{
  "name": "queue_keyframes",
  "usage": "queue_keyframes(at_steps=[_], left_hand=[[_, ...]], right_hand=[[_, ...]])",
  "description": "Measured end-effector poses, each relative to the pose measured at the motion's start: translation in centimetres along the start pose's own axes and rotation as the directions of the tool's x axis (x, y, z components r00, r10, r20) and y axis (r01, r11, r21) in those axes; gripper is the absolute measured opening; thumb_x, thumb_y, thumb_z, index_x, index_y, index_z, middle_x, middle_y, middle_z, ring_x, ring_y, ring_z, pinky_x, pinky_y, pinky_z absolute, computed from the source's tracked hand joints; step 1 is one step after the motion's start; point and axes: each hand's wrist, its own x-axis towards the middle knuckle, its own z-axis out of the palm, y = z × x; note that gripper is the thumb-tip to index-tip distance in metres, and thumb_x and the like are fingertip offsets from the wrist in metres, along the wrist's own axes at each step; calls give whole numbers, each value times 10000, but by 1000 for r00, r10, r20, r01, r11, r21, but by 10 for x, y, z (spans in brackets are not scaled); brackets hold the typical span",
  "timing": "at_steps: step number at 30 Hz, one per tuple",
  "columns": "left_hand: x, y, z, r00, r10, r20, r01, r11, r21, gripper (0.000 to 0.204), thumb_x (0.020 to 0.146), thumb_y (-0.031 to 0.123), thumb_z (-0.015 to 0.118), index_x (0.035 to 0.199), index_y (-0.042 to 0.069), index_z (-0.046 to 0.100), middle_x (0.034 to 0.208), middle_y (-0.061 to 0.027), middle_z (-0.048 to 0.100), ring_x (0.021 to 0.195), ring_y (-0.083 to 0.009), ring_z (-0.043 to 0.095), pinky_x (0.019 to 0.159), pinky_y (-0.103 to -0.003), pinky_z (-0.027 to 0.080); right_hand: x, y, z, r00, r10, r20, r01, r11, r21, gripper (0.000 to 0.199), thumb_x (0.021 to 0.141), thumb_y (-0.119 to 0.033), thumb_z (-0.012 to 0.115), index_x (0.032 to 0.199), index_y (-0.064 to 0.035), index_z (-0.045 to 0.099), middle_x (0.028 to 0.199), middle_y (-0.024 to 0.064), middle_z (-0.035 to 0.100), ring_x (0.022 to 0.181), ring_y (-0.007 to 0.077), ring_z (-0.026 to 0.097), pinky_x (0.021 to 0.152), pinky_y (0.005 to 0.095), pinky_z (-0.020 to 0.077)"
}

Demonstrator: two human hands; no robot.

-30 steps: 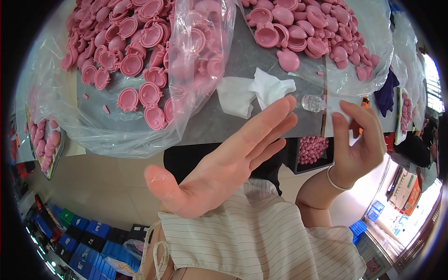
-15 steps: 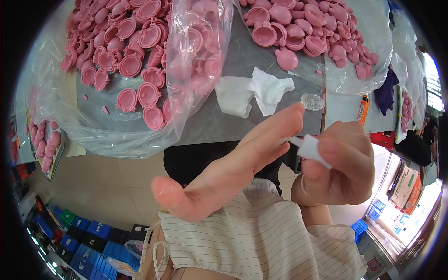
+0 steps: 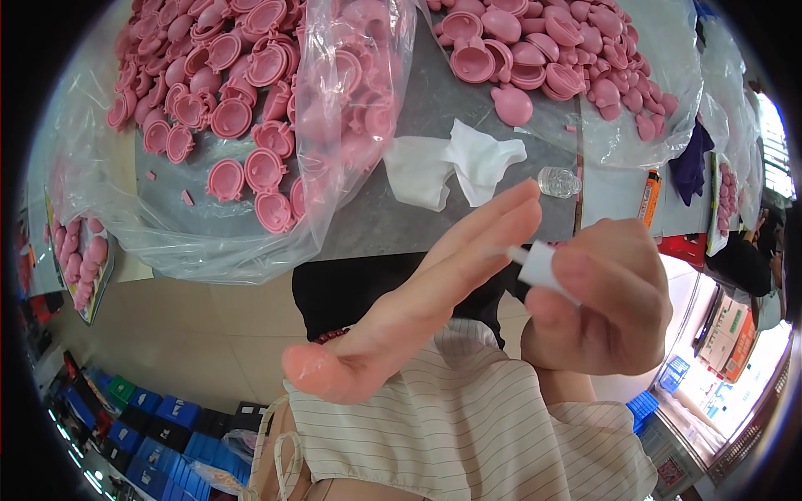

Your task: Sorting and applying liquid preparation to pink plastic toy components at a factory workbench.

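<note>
My left hand (image 3: 426, 288) is held out above the table's near edge, its fingers stretched straight and its thumb apart, with nothing in it. Beside it, my right hand (image 3: 614, 296) pinches a small white cap (image 3: 539, 267) between thumb and fingers. From the cap a thin pale stem (image 3: 510, 250), blurred at its tip, points at the fingers of my left hand. Whether it touches the skin I cannot tell. Just beyond the fingertips is a small clear ribbed bottle (image 3: 559, 182) on the grey table. White cloth pieces (image 3: 484, 163) lie to its left.
Pink round plastic shells (image 3: 232, 117) are heaped at the far left in a clear plastic bag (image 3: 351, 125). Another pink heap (image 3: 526, 63) lies far right. An orange tube-like item (image 3: 649, 199) and a dark purple cloth (image 3: 693, 165) are at the right. Blue bins (image 3: 167, 434) stand on the floor, lower left.
My right hand has brought the cap slightly left and up along the left fingers. My left hand has turned a little, and a red bead bracelet now shows at the wrist.
</note>
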Motion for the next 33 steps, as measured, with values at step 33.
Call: queue_keyframes(at_steps=[33], left_hand=[[6,15,4,977,-101,-188,-19,836,-549,1209,589,884,117,1352,-33,-78,1421,-232,-20,1324,-347,50,1050,-430,98]], right_hand=[[-14,29,-35,952,209,-222,-275,903,-331,172,628,44,684,788,20,627,670,63,592,521,100,434,457,196,310]])
